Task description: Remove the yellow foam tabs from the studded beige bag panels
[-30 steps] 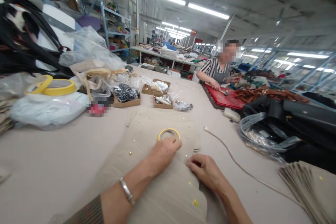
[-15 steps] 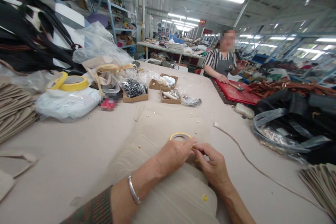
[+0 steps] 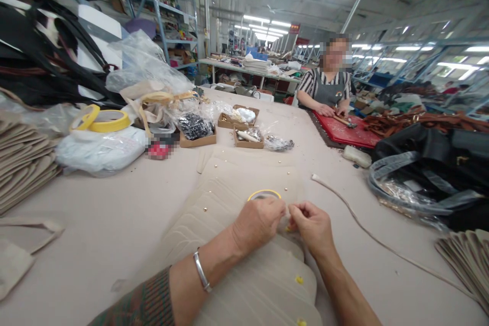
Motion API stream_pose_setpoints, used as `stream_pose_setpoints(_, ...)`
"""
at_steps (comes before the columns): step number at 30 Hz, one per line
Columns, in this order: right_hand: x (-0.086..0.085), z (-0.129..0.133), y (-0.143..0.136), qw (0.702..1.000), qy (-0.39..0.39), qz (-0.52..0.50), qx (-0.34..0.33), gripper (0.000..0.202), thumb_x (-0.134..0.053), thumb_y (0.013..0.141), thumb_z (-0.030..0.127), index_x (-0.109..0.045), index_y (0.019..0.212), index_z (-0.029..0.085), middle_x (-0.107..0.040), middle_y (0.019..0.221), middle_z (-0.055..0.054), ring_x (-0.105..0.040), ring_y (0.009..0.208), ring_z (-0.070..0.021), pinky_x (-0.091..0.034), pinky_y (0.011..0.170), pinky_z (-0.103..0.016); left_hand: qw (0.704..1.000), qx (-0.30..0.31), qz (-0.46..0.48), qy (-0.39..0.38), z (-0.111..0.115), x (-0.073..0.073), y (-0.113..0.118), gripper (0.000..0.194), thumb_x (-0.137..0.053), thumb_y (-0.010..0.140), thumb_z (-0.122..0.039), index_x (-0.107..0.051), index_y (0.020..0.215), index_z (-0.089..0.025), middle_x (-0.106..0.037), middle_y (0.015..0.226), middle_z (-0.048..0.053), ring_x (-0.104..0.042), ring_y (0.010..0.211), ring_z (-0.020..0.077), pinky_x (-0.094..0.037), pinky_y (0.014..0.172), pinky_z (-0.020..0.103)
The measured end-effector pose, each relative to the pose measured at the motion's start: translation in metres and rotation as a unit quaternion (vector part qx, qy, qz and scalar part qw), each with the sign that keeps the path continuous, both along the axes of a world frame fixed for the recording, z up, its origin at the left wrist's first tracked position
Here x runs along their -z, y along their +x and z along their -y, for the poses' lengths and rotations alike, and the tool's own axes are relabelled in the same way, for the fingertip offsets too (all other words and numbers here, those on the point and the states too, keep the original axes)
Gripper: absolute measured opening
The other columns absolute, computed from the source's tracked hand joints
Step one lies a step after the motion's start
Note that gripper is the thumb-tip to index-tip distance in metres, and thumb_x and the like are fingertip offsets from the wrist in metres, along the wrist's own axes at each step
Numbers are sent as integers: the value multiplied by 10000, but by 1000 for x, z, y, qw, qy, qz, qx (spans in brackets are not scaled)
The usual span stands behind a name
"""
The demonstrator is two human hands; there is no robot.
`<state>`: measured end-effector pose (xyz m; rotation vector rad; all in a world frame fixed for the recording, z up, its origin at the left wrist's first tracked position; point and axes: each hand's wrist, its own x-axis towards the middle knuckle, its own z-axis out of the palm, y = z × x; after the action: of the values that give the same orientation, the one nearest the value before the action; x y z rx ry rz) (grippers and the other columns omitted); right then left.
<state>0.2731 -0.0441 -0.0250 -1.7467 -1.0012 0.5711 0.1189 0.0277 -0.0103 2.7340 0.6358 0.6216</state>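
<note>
My left hand [image 3: 260, 220], a silver bangle at its wrist, is closed around a roll of yellow tape [image 3: 264, 193], whose upper rim shows behind the knuckles. Just to its right, my right hand [image 3: 312, 225] is pinched, with a bit of yellow tape [image 3: 289, 227] at its fingertips. A small gap parts the two hands. Under them lies a stack of beige panels [image 3: 233, 183] fitted with several small gold studs [image 3: 205, 209]. Yellow tape patches [image 3: 299, 279] sit on the panels' right side, nearer to me.
Cardboard trays of hardware [image 3: 249, 137] stand beyond the panels. At left, yellow tape rolls [image 3: 110, 121] rest on a plastic-wrapped bundle [image 3: 103, 150]. A cord [image 3: 355, 221] runs along the right, near black bags [image 3: 428, 163]. Across the table a co-worker [image 3: 324, 86] works at a red pad [image 3: 344, 130].
My hands, touching before, have drawn slightly apart, the right one moving a little right. A second yellow patch shows at the bottom edge. The co-worker's raised hand has come down to the red pad.
</note>
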Motion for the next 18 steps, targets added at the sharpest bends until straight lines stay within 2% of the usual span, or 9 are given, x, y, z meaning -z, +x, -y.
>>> stream_pose_setpoints(3, 8, -3, 16, 998, -7, -55, 33, 264, -655, 711, 431, -641, 664, 171, -628, 538, 0, -582, 470, -156, -483, 490, -259, 998, -22, -62, 24, 3, -6, 1, 139, -392, 967, -209, -526, 943, -182, -637, 885, 38, -605, 803, 175, -466, 691, 274)
stream_pose_setpoints(7, 17, -4, 24, 1000, -7, -1, -9, 287, -630, 765, 447, -681, 797, 166, -701, 680, -28, -639, 616, -168, -507, 636, -276, 986, -39, -150, 55, -9, -7, 6, 135, -413, 935, -132, -543, 947, -165, -625, 901, 80, -592, 856, 234, -470, 698, 329)
stream_pose_setpoints(12, 21, -6, 22, 998, -31, 35, -33, 292, -592, 803, 456, -670, 805, 174, -699, 681, -20, -627, 632, -160, -481, 650, -271, 982, -7, -178, 70, -23, -2, 9, 123, -430, 921, -135, -548, 948, -156, -608, 972, 104, -553, 944, 256, -464, 794, 386)
stream_pose_setpoints(18, 20, -7, 29, 999, -36, 0, -38, 332, -612, 771, 488, -662, 820, 164, -702, 700, -40, -622, 633, -164, -482, 650, -280, 978, -14, -196, 65, -18, -1, -8, 141, -431, 882, -91, -541, 948, -151, -605, 945, 99, -551, 886, 251, -464, 760, 376)
